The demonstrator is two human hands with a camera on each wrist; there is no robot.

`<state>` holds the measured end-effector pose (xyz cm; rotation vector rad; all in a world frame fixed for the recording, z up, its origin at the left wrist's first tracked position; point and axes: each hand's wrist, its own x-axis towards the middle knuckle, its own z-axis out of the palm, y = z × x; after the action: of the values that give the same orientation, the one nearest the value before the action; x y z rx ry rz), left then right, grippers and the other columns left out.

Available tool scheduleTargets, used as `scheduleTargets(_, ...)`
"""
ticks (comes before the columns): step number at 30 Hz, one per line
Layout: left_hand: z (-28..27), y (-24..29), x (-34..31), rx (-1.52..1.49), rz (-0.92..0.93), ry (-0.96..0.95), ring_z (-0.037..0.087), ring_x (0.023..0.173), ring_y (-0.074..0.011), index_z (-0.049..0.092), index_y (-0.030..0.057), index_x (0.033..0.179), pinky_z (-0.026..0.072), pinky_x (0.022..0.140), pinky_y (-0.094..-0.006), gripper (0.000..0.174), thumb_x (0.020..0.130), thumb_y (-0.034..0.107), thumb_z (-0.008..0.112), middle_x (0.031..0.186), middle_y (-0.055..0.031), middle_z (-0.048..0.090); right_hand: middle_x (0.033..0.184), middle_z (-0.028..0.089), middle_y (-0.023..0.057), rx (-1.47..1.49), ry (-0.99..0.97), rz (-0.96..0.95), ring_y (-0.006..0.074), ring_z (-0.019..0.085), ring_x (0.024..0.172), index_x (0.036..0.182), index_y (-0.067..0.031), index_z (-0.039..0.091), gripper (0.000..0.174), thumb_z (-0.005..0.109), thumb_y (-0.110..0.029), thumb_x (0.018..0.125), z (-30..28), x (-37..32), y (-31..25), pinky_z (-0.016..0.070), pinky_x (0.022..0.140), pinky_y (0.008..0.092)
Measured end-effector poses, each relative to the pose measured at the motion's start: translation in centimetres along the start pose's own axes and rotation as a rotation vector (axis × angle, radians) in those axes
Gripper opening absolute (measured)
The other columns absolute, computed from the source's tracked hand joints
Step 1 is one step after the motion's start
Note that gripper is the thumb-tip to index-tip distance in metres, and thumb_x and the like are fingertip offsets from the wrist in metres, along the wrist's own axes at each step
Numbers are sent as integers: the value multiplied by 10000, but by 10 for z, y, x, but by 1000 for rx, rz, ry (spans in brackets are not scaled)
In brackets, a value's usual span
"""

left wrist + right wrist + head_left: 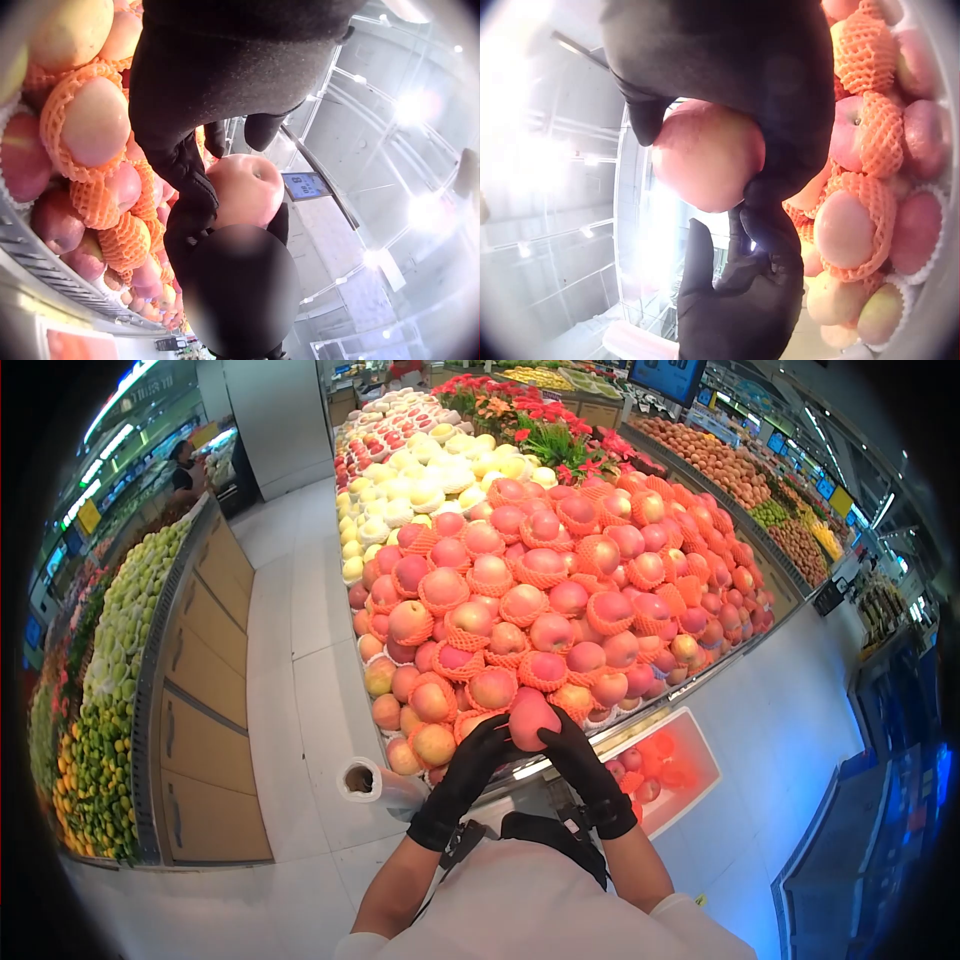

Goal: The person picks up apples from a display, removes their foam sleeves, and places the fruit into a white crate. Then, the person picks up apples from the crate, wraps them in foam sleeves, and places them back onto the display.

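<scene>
A bare pink-red apple [533, 720] is held in front of the body at the near edge of a heaped apple display. My black-gloved right hand [583, 765] grips it; in the right wrist view the fingers and thumb curl round the apple [709, 156]. My left hand [474, 765], also gloved in black, is at the apple's left side. Its thumb stands apart from the fruit in the right wrist view, where the left hand [742, 300] has loosely bent fingers close against the apple's lower side. The left wrist view shows the stem hollow of the apple [247, 189].
Apples in orange foam nets [490, 575] slope up ahead, with pale fruit [420, 485] and red flowers behind. A white bin [690, 780] with apples and nets stands at right below the display edge. A plastic bag roll [362, 778] is at left; green fruit [130, 620] lies farther left.
</scene>
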<state>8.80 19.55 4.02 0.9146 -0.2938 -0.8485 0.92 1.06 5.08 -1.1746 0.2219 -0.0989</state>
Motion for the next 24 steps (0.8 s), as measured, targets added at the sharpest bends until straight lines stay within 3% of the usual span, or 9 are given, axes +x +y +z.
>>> scheduleTargets(2, 1, -6, 5, -20, -5, -17, 590, 1173, -246, 411, -9, 1399, 491, 1005, -374, 459, 1016, 234, 483, 1312, -157, 552, 1324, 509, 128, -287, 9, -98, 220, 509, 1223, 1407, -8, 401, 768, 796, -222, 784, 6, -2, -12, 452, 1008, 362)
scheduleTargets(5, -12, -34, 19, -121, -34, -27, 587, 1107, -170, 425, 15, 1395, 499, 903, -283, 460, 1004, 233, 532, 1270, -91, 569, 1297, 535, 127, -528, 86, -129, 211, 520, 1205, 1379, -17, 438, 848, 877, -234, 687, 0, -3, -9, 451, 1008, 352)
scheduleTargets(8, 0, -29, 21, -192, -63, -49, 580, 1122, -191, 425, 19, 1396, 503, 926, -311, 461, 1004, 242, 525, 1283, -95, 554, 1286, 545, 124, -582, 86, -162, 209, 526, 1200, 1371, -16, 442, 885, 906, -247, 652, -5, -2, -8, 452, 1005, 353)
scheduleTargets(11, 15, -23, 29, -404, -109, -66, 569, 1148, -204, 432, 17, 1386, 503, 945, -338, 469, 995, 254, 535, 1298, -109, 542, 1303, 532, 124, -538, 61, -182, 197, 522, 1205, 1354, -5, 438, 862, 907, -160, 648, -4, -5, -19, 468, 995, 356)
scheduleTargets(14, 31, -12, 33, -371, -56, -151, 569, 1151, -214, 436, 11, 1377, 502, 947, -345, 471, 985, 249, 543, 1311, -121, 532, 1294, 536, 123, -529, 33, -204, 206, 527, 1204, 1365, -11, 428, 870, 907, -169, 656, -17, -3, -17, 466, 1003, 355)
scheduleTargets(17, 56, 4, 33, -368, -97, -147, 569, 1147, -213, 441, 8, 1370, 501, 947, -347, 478, 977, 254, 555, 1300, -121, 532, 1298, 537, 131, -571, -56, -245, 244, 538, 1207, 1378, -18, 415, 872, 900, -187, 673, -13, -12, -59, 469, 991, 366)
scheduleTargets(20, 47, -25, 51, -216, -117, -99, 571, 1140, -208, 449, 10, 1360, 497, 949, -350, 473, 976, 263, 559, 1278, -112, 537, 1277, 562, 142, -719, -93, -371, 266, 561, 1189, 1357, -17, 446, 834, 893, -227, 685, -21, -10, -68, 473, 973, 377)
scheduleTargets(24, 61, -24, 57, -38, -112, -117, 545, 1201, -231, 441, 5, 1375, 458, 1022, -378, 465, 998, 268, 509, 1315, -121, 537, 1209, 605, 135, -758, -40, -240, 252, 591, 1146, 1304, -15, 504, 785, 896, -268, 672, -37, -13, -80, 482, 946, 374)
